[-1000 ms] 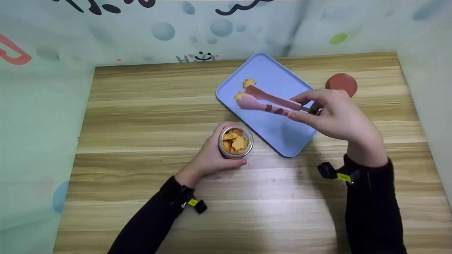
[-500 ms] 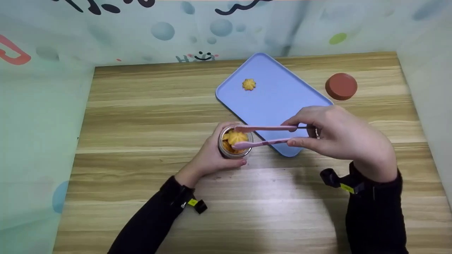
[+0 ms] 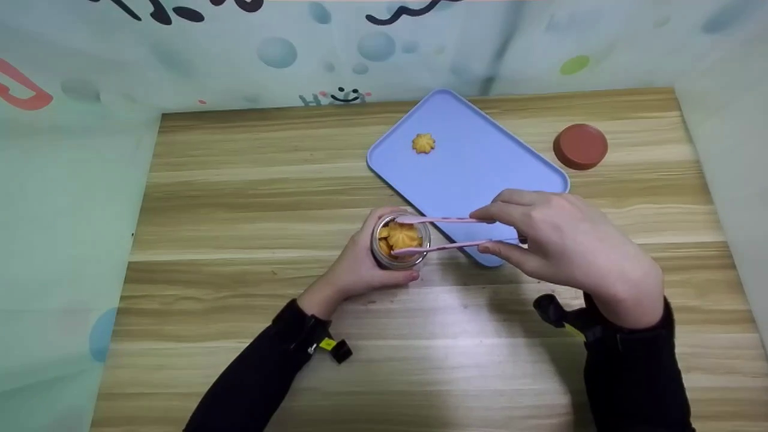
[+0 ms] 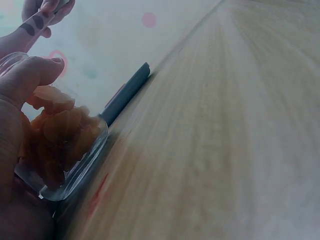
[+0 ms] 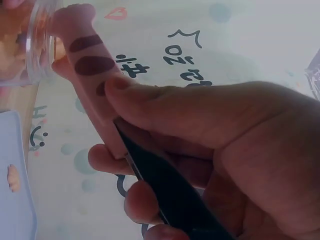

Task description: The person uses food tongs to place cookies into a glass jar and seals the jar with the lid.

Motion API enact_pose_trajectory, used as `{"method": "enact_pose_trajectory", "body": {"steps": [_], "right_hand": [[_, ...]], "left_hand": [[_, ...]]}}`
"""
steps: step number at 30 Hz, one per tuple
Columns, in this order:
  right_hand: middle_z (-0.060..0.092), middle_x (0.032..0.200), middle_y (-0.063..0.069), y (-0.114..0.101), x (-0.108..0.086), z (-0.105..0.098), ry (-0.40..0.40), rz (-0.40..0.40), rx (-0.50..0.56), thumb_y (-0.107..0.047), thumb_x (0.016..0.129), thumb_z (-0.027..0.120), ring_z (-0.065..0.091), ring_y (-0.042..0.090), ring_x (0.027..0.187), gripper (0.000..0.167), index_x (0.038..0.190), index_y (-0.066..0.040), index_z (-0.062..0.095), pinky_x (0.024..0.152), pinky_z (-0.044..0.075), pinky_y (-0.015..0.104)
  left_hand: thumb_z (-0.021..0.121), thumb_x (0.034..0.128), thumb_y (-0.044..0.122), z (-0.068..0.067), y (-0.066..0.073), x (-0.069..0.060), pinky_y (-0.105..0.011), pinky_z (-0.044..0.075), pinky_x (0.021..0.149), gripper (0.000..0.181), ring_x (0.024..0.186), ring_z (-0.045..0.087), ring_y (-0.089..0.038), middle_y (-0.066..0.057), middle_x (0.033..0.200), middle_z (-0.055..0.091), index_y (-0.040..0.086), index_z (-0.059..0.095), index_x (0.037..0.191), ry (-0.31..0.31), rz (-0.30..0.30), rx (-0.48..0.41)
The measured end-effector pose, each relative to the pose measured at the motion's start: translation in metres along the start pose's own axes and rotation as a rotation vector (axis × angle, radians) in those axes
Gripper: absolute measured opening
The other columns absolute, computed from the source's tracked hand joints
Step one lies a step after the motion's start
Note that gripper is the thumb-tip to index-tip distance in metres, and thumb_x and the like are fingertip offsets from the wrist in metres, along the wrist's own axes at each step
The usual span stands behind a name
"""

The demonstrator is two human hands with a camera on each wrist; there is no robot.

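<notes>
My left hand [image 3: 363, 258] grips a clear jar [image 3: 427, 239] of golden cookies, its fingers and thumb wrapped around the side. In the left wrist view, piled cookies [image 4: 62, 130] show through the jar wall. My right hand [image 3: 564, 240] holds pink tongs [image 3: 450, 219] between thumb and fingers, arms spread apart. The tong tips are at the jar's mouth, one on each side of a flower-shaped cookie [image 3: 405, 236]; whether they touch it I cannot tell. In the right wrist view, dark patches mark the pink tong arm [image 5: 92, 65].
A blue tray [image 3: 462, 162] lies slantwise behind the jar, partly under my right hand. One flower-shaped cookie [image 3: 423, 143] lies on it. To its right sits a round reddish-brown lid [image 3: 580, 147] on the wooden table [image 3: 240, 198]. A printed curtain [image 3: 324, 54] stands along the back.
The tongs have moved from above the tray, down and toward me, to the jar mouth with a cookie. Their arms now stand wider apart. The left hand and jar have stayed in place.
</notes>
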State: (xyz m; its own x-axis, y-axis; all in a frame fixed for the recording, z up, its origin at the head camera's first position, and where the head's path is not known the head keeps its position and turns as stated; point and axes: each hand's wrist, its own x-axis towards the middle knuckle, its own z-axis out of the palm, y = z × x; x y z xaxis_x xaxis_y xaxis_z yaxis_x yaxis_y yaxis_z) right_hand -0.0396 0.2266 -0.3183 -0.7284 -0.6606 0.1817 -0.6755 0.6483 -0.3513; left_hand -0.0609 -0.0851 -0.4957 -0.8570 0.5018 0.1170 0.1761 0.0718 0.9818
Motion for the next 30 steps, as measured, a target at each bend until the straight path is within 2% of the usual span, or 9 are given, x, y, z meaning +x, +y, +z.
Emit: {"method": "enact_pose_trajectory", "body": {"steps": [8, 21, 30], "right_hand": [[0.075, 0.105, 0.001, -0.0033, -0.0025, -0.0017, -0.013, 0.033, 0.003, -0.021, 0.094, 0.088, 0.06, 0.015, 0.073, 0.032, 0.123, -0.01, 0.079, 0.064, 0.051, 0.034], [0.076, 0.104, 0.002, -0.0066, -0.0055, -0.0061, 0.043, 0.049, -0.025, -0.026, 0.092, 0.089, 0.056, 0.01, 0.067, 0.035, 0.122, -0.011, 0.08, 0.058, 0.049, 0.032], [0.075, 0.101, 0.001, -0.0085, -0.0043, -0.0027, 0.016, 0.035, -0.008, -0.022, 0.093, 0.088, 0.058, 0.012, 0.07, 0.029, 0.119, -0.01, 0.08, 0.062, 0.05, 0.033]], "left_hand": [[0.103, 0.0765, 0.023, -0.0002, -0.0002, -0.0001, -0.04, 0.048, 0.12, 0.1, 0.134, 0.062, -0.019, 0.002, 0.148, 0.062, 0.024, 0.044, 0.157, -0.006, -0.007, -0.006], [0.104, 0.0757, 0.022, -0.0002, -0.0006, -0.0004, -0.041, 0.048, 0.12, 0.102, 0.136, 0.061, -0.02, 0.0, 0.147, 0.062, 0.021, 0.044, 0.158, 0.005, -0.021, -0.006], [0.103, 0.0762, 0.021, 0.0009, 0.0005, 0.0002, -0.04, 0.05, 0.118, 0.102, 0.132, 0.063, -0.021, -0.001, 0.146, 0.062, 0.021, 0.043, 0.158, -0.006, -0.025, -0.03]]}}
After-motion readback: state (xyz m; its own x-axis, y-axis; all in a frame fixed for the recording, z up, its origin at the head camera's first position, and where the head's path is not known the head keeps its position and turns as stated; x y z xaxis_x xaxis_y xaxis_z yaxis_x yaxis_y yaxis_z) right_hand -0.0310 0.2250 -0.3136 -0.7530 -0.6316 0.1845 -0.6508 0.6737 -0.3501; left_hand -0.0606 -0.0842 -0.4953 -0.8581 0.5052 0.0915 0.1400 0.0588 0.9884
